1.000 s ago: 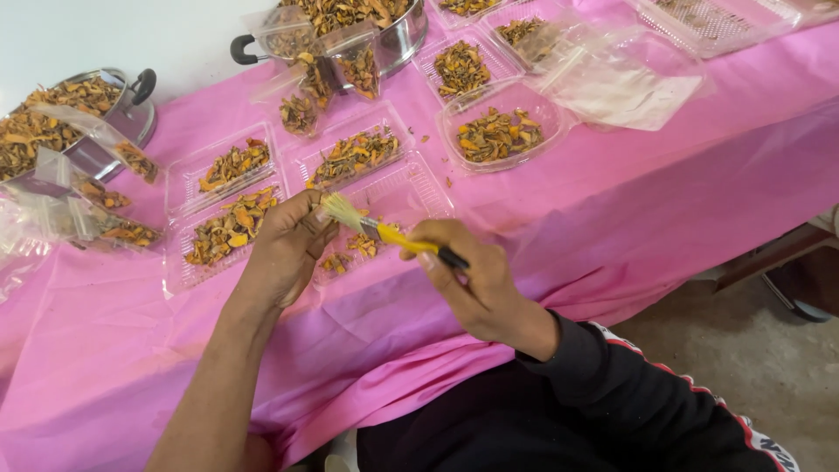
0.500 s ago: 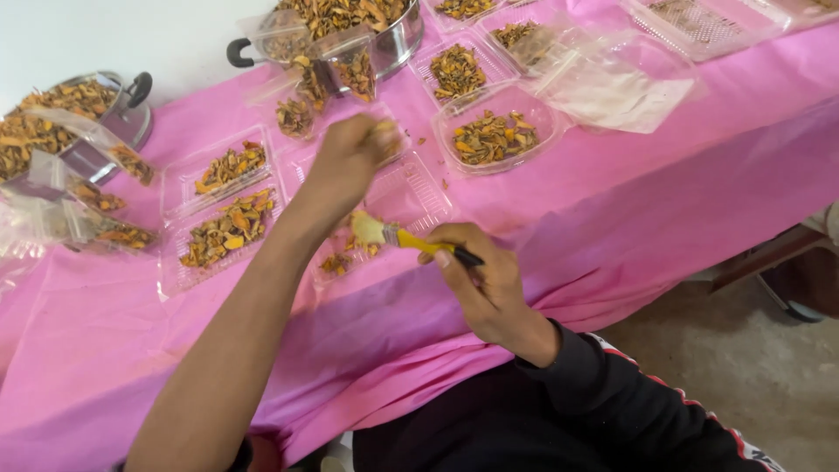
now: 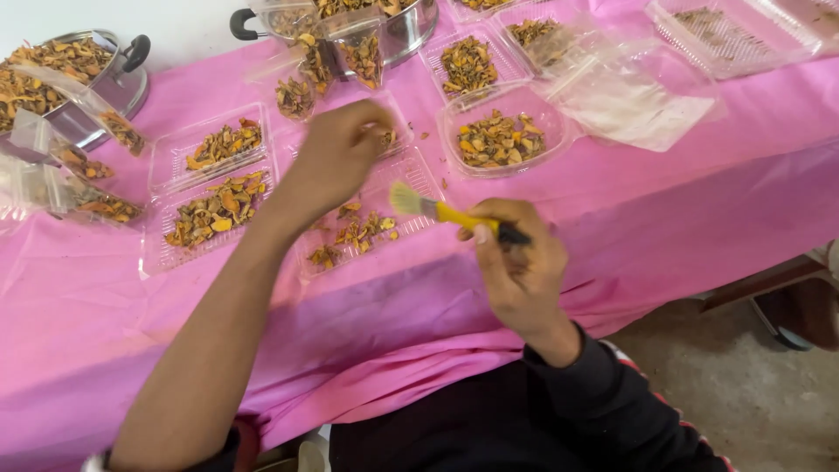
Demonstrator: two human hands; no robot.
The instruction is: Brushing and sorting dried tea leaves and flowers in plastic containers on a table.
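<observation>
While the left hand (image 3: 336,153) reaches up-frame over a clear tray (image 3: 384,140) at centre, its fingers are curled; whether they pinch a piece cannot be told. Right hand (image 3: 524,262), centre-right, is closed on the black end of a yellow-handled brush (image 3: 441,211).

Head view, relation: brush long axis runs left-right, slightly tilted; bristles point left toward the near tray (image 3: 367,229), which lies just left of the right hand and below the left hand. Right hand is nearer to it.

Containers: near tray holds a few orange-brown dried slices; two trays (image 3: 210,188) at left are fuller; round tub (image 3: 502,135) up-right is filled likewise. Steel pots (image 3: 114,83) upper left and top centre are heaped with slices. All sit on the pink-covered tabletop (image 3: 655,192).
</observation>
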